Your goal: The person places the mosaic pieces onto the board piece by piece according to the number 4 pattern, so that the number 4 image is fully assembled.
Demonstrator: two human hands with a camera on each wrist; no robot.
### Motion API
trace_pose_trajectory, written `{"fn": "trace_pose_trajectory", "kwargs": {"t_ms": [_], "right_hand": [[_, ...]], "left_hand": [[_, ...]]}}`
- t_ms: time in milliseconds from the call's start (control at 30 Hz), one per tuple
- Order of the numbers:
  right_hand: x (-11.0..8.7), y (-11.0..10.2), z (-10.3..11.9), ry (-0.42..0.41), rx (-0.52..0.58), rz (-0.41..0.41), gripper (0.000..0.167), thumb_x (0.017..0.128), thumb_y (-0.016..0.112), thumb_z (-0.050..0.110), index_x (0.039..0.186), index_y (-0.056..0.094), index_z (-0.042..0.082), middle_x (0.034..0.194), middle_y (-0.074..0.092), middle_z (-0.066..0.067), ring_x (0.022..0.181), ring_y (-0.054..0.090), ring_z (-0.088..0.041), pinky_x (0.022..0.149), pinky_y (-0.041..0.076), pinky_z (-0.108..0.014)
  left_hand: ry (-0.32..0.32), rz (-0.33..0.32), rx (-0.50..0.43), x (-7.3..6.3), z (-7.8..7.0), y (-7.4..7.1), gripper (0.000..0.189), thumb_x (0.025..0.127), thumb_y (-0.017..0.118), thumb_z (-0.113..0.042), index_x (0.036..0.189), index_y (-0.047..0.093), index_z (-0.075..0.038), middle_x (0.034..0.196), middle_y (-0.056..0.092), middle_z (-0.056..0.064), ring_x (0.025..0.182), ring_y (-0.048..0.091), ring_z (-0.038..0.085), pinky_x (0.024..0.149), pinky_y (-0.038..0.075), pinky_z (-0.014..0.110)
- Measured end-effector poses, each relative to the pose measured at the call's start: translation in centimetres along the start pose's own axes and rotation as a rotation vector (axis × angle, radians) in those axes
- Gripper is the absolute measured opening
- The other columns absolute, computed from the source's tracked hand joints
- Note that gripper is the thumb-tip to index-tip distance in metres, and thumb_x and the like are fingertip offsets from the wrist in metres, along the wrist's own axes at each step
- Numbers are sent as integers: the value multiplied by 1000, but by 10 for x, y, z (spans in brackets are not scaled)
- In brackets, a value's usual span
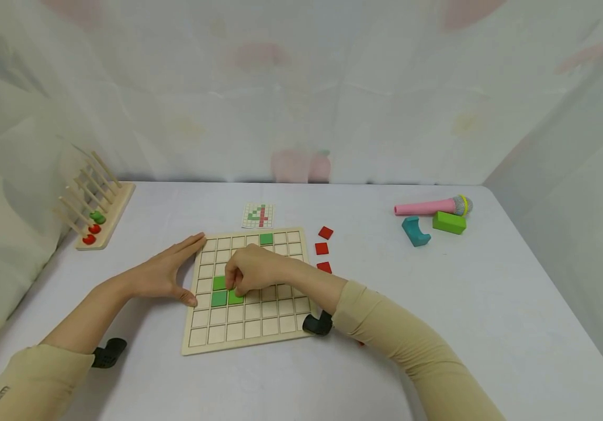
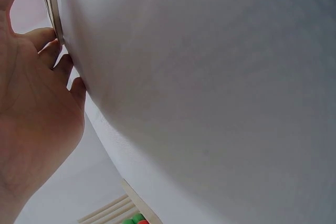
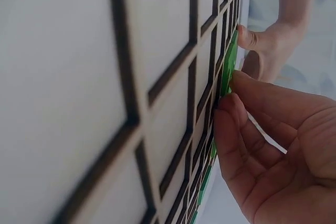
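A wooden grid board (image 1: 275,324) lies on the white table with green tiles in several cells. My left hand (image 1: 162,275) rests at its left edge, thumb and fingers spread apart; in the left wrist view the fingertips (image 2: 50,51) touch the board's edge. Over the middle-left of the grid, my right hand (image 1: 254,269) has its fingers curled down. In the right wrist view its thumb and fingers pinch at a green tile (image 3: 228,66) set against the grid. Another green tile (image 1: 266,238) sits in the top row. Part of the grid is hidden beneath the right hand.
Red tiles (image 1: 321,248) lie right of the board, some near the right forearm. A small pattern card (image 1: 258,215) is behind it. At far left stands a peg rack (image 1: 117,204) with red and green beads. Farther right are a pink microphone (image 1: 422,207), green block (image 1: 449,222) and teal piece (image 1: 415,231).
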State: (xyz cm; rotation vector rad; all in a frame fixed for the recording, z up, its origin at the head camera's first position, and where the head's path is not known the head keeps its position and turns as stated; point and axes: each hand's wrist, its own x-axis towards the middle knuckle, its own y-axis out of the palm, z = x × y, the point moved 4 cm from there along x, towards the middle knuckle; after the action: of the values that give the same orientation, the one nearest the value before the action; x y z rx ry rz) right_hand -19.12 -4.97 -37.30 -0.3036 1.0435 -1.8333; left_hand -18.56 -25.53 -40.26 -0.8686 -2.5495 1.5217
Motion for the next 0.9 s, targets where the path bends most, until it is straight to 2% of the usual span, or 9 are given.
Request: {"fn": "trace_pose_trajectory", "kwargs": {"t_ms": [200,367,667,900], "right_hand": [[-9,-13,-6,-6,15,-36,9,85,74,13,93,74,17,82,69,7,74,58,-2,66,46,-13],[-26,-27,-16,13,21,-64,11,86,73,11,96,74,14,80,68,4,72,58,-5,66,46,-16],[-71,-49,-41,72,64,-88,13,88,72,13,101,74,11,85,66,2,76,61,-10,68,48,-20],[-111,-61,-75,139,123,-95,16,86,73,13,102,74,13,85,67,1,75,62,-11,70,50,-24]], "left_hand": [[-4,-4,3,1,1,1,139,56,87,-61,160,12,-8,169,7,15,154,8,46,117,15,71],[-9,-5,10,1,1,1,140,55,87,-62,160,12,-7,169,7,15,153,8,46,117,16,71],[-4,-8,27,0,1,1,140,55,86,-64,160,12,-7,169,7,15,153,9,47,117,16,71],[2,-10,20,-1,0,1,140,55,86,-63,159,13,-6,168,7,15,153,9,47,117,16,71]]}}
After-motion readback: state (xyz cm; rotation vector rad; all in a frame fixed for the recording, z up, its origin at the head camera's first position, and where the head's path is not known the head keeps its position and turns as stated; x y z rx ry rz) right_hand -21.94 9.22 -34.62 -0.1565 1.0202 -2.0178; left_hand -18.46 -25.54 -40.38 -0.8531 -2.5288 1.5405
